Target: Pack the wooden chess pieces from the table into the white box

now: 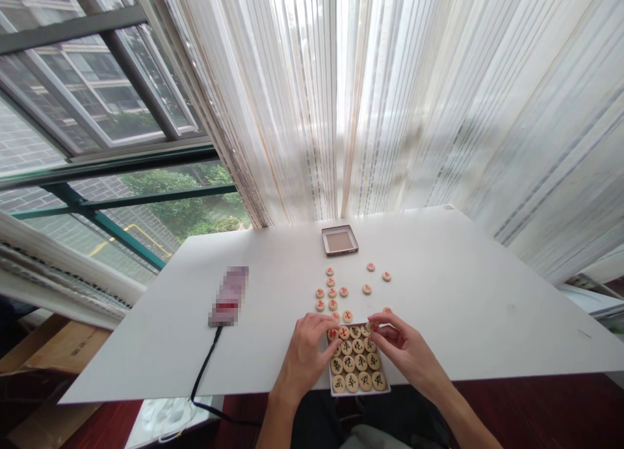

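A shallow box (pixel 388 391) at the table's front edge holds rows of round wooden chess pieces, most with black characters. Two red-marked pieces, one of them the top-left piece (pixel 333 334), lie in its upper layer. My left hand (pixel 310 346) rests at the box's left side, fingertips at that top-left piece. My right hand (pixel 400 346) pinches a red-marked piece (pixel 372 327) over the box's upper right corner. Several loose red-marked pieces (pixel 332 292) lie beyond the box, and a few more (pixel 367 289) lie farther right.
An open, shallow lid (pixel 340 240) sits near the back of the white table (pixel 439 273). On the left lies a blurred-out flat object (pixel 229 296) with a black cable (pixel 207 361) running over the front edge. Striped curtains (pixel 390 98) hang behind.
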The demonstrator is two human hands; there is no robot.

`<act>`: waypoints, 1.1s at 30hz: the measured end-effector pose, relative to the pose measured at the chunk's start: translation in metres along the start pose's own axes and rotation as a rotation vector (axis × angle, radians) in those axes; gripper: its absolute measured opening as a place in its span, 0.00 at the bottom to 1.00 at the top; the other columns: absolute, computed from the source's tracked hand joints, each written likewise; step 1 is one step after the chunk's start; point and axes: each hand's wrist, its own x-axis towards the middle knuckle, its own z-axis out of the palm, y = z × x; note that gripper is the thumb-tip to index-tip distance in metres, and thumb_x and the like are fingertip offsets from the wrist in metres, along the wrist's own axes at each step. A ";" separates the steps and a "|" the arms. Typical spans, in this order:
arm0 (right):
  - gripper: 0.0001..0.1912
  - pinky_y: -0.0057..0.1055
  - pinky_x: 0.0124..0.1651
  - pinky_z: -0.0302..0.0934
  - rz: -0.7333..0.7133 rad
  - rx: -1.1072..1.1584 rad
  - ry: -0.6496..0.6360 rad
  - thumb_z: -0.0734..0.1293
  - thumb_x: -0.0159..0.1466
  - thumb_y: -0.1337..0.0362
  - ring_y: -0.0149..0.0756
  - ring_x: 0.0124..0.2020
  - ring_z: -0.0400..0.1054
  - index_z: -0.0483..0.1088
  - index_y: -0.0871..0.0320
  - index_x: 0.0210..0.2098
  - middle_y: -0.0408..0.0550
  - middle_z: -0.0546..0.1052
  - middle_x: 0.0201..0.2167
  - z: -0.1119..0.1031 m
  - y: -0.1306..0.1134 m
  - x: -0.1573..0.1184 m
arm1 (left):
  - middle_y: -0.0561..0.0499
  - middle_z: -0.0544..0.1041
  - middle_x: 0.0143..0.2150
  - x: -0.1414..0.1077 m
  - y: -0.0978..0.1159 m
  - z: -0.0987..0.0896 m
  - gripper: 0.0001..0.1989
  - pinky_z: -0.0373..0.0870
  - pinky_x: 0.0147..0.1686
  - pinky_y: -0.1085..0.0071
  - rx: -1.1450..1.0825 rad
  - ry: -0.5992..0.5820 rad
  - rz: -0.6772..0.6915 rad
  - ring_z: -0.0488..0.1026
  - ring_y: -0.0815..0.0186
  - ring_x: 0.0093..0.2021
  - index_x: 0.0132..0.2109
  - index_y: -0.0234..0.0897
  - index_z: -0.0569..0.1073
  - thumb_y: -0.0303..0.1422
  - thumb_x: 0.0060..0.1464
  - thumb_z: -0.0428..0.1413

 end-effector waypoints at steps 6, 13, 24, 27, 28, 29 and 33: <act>0.21 0.41 0.49 0.74 0.012 0.029 -0.021 0.72 0.61 0.49 0.45 0.43 0.78 0.73 0.55 0.48 0.49 0.81 0.40 0.003 0.002 0.002 | 0.49 0.79 0.47 0.003 0.012 0.000 0.09 0.69 0.51 0.57 -0.056 0.036 0.030 0.73 0.55 0.51 0.47 0.44 0.77 0.30 0.58 0.61; 0.17 0.42 0.55 0.70 -0.068 0.027 -0.056 0.69 0.65 0.51 0.45 0.48 0.77 0.76 0.55 0.47 0.51 0.81 0.44 0.005 -0.002 0.000 | 0.50 0.81 0.42 0.012 0.038 0.010 0.08 0.73 0.45 0.65 -0.269 0.056 -0.076 0.78 0.61 0.40 0.47 0.43 0.77 0.34 0.62 0.57; 0.16 0.39 0.52 0.71 -0.084 0.024 -0.040 0.69 0.65 0.51 0.43 0.44 0.78 0.70 0.55 0.46 0.49 0.81 0.42 0.013 -0.005 -0.002 | 0.51 0.83 0.38 0.014 0.049 0.014 0.06 0.74 0.42 0.70 -0.477 0.076 -0.137 0.79 0.63 0.38 0.42 0.41 0.78 0.35 0.61 0.58; 0.15 0.38 0.51 0.71 -0.084 0.059 -0.071 0.69 0.66 0.53 0.42 0.45 0.78 0.69 0.54 0.48 0.48 0.81 0.41 0.013 -0.007 -0.004 | 0.49 0.83 0.38 0.014 0.050 0.016 0.08 0.74 0.41 0.70 -0.517 0.084 -0.150 0.80 0.62 0.38 0.43 0.40 0.78 0.37 0.61 0.57; 0.15 0.38 0.51 0.71 -0.088 0.066 -0.078 0.69 0.66 0.54 0.42 0.45 0.78 0.70 0.54 0.48 0.48 0.81 0.42 0.014 -0.008 -0.005 | 0.49 0.83 0.38 0.014 0.050 0.016 0.08 0.74 0.41 0.70 -0.529 0.083 -0.160 0.80 0.62 0.38 0.43 0.40 0.78 0.37 0.61 0.57; 0.15 0.38 0.52 0.71 -0.093 0.070 -0.083 0.69 0.66 0.55 0.42 0.46 0.77 0.70 0.54 0.48 0.49 0.80 0.43 0.014 -0.008 -0.005 | 0.49 0.83 0.37 0.014 0.049 0.017 0.09 0.74 0.40 0.70 -0.540 0.082 -0.170 0.80 0.62 0.38 0.43 0.39 0.78 0.38 0.61 0.57; 0.14 0.38 0.51 0.72 -0.140 0.040 -0.065 0.69 0.66 0.57 0.42 0.46 0.77 0.71 0.54 0.49 0.49 0.79 0.46 0.017 -0.007 -0.005 | 0.49 0.83 0.36 0.014 0.047 0.019 0.10 0.75 0.38 0.70 -0.574 0.072 -0.195 0.81 0.61 0.37 0.43 0.39 0.78 0.40 0.62 0.57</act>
